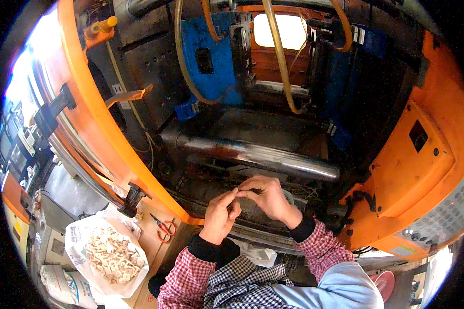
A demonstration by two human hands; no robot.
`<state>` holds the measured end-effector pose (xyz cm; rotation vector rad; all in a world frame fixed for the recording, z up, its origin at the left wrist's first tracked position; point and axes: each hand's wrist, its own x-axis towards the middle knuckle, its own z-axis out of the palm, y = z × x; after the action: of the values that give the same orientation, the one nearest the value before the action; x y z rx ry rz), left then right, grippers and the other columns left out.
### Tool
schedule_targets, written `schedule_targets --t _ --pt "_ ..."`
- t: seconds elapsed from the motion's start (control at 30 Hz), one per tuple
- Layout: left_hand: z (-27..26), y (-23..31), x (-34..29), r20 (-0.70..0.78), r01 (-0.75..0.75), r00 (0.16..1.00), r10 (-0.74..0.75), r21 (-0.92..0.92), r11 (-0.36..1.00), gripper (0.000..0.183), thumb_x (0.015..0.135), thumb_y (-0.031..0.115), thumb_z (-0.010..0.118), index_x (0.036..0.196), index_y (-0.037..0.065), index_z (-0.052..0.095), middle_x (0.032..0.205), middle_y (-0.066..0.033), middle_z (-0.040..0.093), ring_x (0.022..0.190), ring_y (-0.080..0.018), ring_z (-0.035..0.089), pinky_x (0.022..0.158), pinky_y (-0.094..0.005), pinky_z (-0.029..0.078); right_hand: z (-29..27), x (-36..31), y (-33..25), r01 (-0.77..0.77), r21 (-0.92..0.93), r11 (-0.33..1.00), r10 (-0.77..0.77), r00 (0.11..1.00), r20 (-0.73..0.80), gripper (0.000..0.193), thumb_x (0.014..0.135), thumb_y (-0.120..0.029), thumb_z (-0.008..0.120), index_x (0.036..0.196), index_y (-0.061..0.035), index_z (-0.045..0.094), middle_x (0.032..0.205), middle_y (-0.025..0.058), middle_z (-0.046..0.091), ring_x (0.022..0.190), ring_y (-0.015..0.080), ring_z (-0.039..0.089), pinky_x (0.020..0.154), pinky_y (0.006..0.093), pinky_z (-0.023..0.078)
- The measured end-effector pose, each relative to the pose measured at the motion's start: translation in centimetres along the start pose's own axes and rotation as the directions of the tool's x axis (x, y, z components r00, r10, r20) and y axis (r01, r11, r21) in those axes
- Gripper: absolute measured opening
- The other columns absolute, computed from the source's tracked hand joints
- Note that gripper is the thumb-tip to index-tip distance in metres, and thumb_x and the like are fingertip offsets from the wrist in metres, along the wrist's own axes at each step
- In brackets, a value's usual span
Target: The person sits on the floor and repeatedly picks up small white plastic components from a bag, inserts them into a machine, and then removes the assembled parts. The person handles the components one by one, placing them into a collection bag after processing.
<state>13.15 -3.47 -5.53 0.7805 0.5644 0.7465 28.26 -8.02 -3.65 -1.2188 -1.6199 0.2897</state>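
My left hand (220, 215) and my right hand (269, 199) meet fingertip to fingertip in front of my body, at the opening of a large orange machine. Both are closed in a pinch. Whatever sits between the fingertips is too small or too hidden to make out. Just beyond the hands, a thick shiny steel bar (263, 156) runs across the machine. To the left of my left hand, red-handled scissors (165, 230) lie on a cardboard surface (162, 251). Next to them stands an open white bag (76, 246) full of small beige pieces (111, 253).
An orange door frame (116, 149) borders the opening on the left. Blue mould parts (211, 56) and yellowish hoses (281, 56) are farther inside. On the right are an orange housing (415, 159) and a button panel (441, 216). A pink round seat-like object (385, 284) shows at lower right.
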Motion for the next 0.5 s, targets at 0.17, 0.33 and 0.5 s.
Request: schedule_targets --t 0.17,0.33,0.5 --pt "-1.4 0.5 0.6 0.065 0.012 0.998 -0.004 -0.129 0.992 0.021 0.089 0.016 0.053 0.091 -0.004 0.056 0.062 -0.0051 0.052 0.056 -0.0132 0.045 0.055 -0.0246 0.036 -0.4 2.9 0.9 0.238 -0.265 0.934 -0.249 0.968 -0.008 0.010 0.076 -0.005 0.064 0.083 0.0010 0.064 0.085 0.0151 0.064 0.079 0.0281 0.062 0.069 0.0336 0.049" --pt "-2.2 -1.0 0.0 0.059 -0.067 0.996 0.069 -0.036 0.997 0.024 0.089 0.000 0.045 0.110 -0.009 0.053 0.104 -0.0137 0.058 0.094 -0.0213 0.055 0.086 -0.0310 0.044 -1.4 14.4 7.5 -0.088 -0.233 0.969 -0.055 0.836 -0.545 0.012 0.080 -0.007 0.060 0.083 0.0029 0.065 0.079 0.0184 0.065 0.074 0.0283 0.064 0.065 0.0324 0.048" --pt "-0.5 0.1 -2.3 -0.030 0.049 0.998 -0.048 0.047 0.998 0.025 0.094 0.014 0.043 0.107 -0.006 0.052 0.097 -0.0126 0.060 0.076 -0.0160 0.053 0.068 -0.0273 0.043 -3.7 26.1 17.8 -0.274 -0.308 0.911 -0.036 0.691 -0.722 0.020 0.080 -0.013 0.063 0.090 0.0044 0.066 0.084 0.0206 0.065 0.078 0.0316 0.063 0.071 0.0368 0.048"
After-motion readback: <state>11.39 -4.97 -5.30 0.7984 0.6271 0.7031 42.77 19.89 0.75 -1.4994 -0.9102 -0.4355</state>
